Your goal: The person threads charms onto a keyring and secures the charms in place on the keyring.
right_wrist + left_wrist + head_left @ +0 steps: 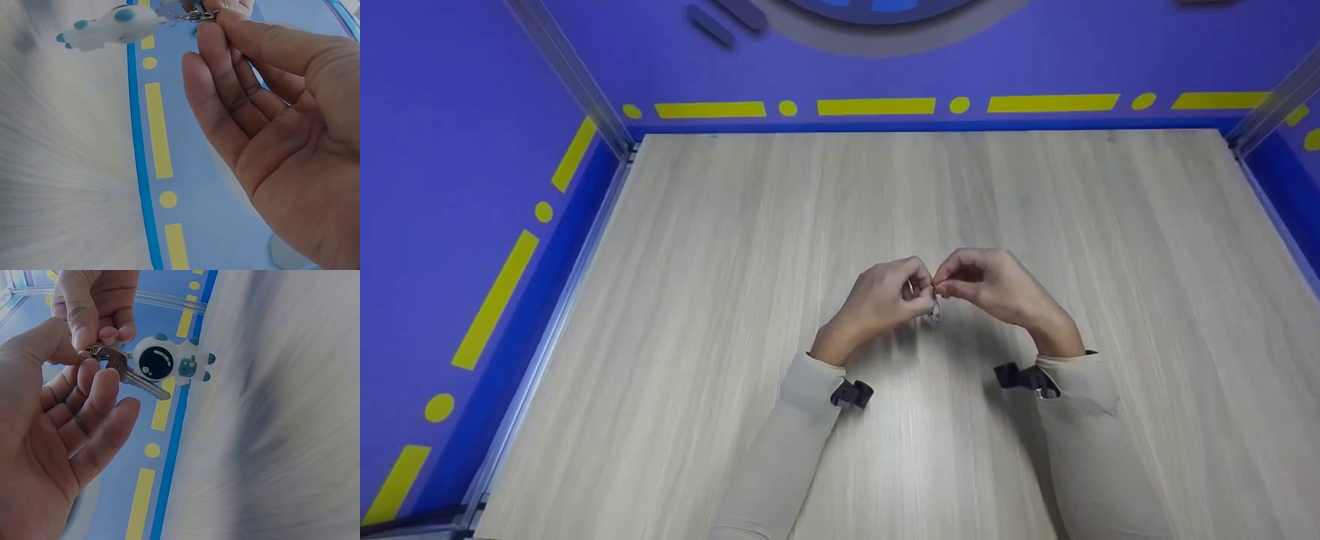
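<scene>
Above the table, my left hand [881,296] and right hand [997,289] meet fingertip to fingertip. Between them hangs a small white astronaut keychain [154,360] with a black visor and blue-green feet. A metal key [143,382] dangles alongside it in the left wrist view. The left thumb and index finger pinch the metal ring [84,355] near the key's head. My right thumb and index finger pinch the short chain [197,16] end in the right wrist view. The fingertips partly hide the ring, so how key and ring are joined cannot be told.
The wood-grain table [697,262] lies under both hands. Blue panels with yellow dashes [877,106] stand at the back and sides, joined by metal corner posts [577,75]. Black straps [851,394] circle both sleeves' cuffs.
</scene>
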### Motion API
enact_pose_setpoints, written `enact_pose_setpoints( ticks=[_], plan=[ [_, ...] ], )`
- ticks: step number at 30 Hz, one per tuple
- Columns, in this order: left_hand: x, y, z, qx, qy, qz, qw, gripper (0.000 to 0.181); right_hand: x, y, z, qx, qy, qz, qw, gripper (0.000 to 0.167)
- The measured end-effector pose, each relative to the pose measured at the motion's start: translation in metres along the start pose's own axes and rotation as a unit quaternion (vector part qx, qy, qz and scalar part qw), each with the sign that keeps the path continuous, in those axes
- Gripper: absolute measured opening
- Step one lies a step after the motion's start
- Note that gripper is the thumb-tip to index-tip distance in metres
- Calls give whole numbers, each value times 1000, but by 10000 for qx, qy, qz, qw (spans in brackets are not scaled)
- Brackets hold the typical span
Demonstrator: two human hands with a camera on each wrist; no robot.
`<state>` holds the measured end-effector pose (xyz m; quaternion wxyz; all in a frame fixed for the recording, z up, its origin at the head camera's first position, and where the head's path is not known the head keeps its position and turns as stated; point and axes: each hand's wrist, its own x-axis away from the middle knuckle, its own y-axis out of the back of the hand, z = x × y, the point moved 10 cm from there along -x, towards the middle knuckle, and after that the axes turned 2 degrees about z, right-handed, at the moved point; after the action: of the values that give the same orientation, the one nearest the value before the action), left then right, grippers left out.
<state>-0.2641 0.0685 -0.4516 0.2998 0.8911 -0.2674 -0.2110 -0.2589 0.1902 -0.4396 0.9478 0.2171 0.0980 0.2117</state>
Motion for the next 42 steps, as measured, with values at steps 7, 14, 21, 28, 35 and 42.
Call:
enact_pose_setpoints(
  ticks=[7, 14, 21, 28, 35, 42],
  plan=[
    [0, 5, 1, 165, 45, -124, 9998, 3, -1, 1, 0, -28, -48, -120, 9999, 6],
    [0, 6, -4, 388, -259, -287, 9985, 5, 1, 8, -4, -164, -158, -340, 9992, 5],
    [0, 5, -6, 457, -448, -361, 9973, 6, 2, 13, -6, -166, -190, -480, 9985, 4],
    [0, 0, -6, 517, -328, -181, 9980, 14, 2, 17, -7, -222, -230, -542, 9980, 6],
    [-1, -4, -3, 450, -151, -113, 9988, 15, 3, 17, -8, -140, -310, -585, 9977, 6],
    [-1, -5, -1, 427, -20, -43, 9991, 14, 2, 13, -5, -193, -280, -573, 9978, 5]
  ],
)
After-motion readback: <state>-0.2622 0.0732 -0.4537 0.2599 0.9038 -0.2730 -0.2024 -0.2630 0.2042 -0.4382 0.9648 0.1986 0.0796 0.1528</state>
